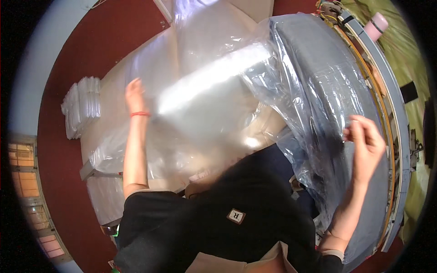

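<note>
Clear plastic film (223, 77) lies in a broad, shiny sheet in front of me, blurred in the middle and bright with glare. At the sheet's left side is my left hand (134, 98), fingers drawn together; whatever they hold does not show clearly. My right hand (369, 145) is over the grey padded surface (314, 50) on the right, its fingers curled in to the thumb. Crumpled clear film (314, 118) covers much of that surface and passes just left of the right hand. Whether its fingers grip the film is too unclear to see.
A stack of folded clear plastic bags (82, 107) is at the left edge. Beyond the grey surface runs a curved metal rail (398, 150) with an orange strip. A pink bottle (376, 26) stands at the far right, near yellow-green sheeting (400, 54). The floor (68, 182) is dark red.
</note>
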Demonstrator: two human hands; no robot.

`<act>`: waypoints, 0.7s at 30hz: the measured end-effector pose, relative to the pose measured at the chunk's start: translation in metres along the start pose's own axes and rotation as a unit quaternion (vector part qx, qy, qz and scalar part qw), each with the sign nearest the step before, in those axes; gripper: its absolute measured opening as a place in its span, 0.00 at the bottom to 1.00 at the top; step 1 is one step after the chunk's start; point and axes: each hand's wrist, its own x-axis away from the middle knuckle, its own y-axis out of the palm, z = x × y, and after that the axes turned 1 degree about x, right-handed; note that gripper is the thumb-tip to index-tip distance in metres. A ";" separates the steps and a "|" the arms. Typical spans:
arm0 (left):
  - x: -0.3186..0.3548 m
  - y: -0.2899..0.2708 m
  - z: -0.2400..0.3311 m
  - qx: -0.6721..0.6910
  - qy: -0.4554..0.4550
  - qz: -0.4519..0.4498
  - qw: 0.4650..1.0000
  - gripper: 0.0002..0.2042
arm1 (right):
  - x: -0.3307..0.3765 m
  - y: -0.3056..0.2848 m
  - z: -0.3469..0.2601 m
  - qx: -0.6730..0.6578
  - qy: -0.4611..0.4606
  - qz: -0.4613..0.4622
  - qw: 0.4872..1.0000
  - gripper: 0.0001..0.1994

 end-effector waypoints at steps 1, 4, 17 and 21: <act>0.047 0.057 0.050 0.058 -0.022 -0.132 0.989 0.12 | -0.001 0.008 0.003 0.006 0.011 -0.038 0.999 0.05; 0.142 0.134 0.147 0.084 0.019 -0.425 0.901 0.11 | 0.003 0.033 0.005 -0.068 0.022 -0.137 0.988 0.17; 0.193 0.336 0.259 0.053 0.657 -0.327 0.677 0.04 | 0.099 -0.077 0.036 -0.210 0.216 -0.145 0.943 0.05; 0.255 0.361 0.281 0.068 0.635 -0.359 0.680 0.04 | 0.146 -0.135 0.081 -0.150 0.162 0.038 0.975 0.02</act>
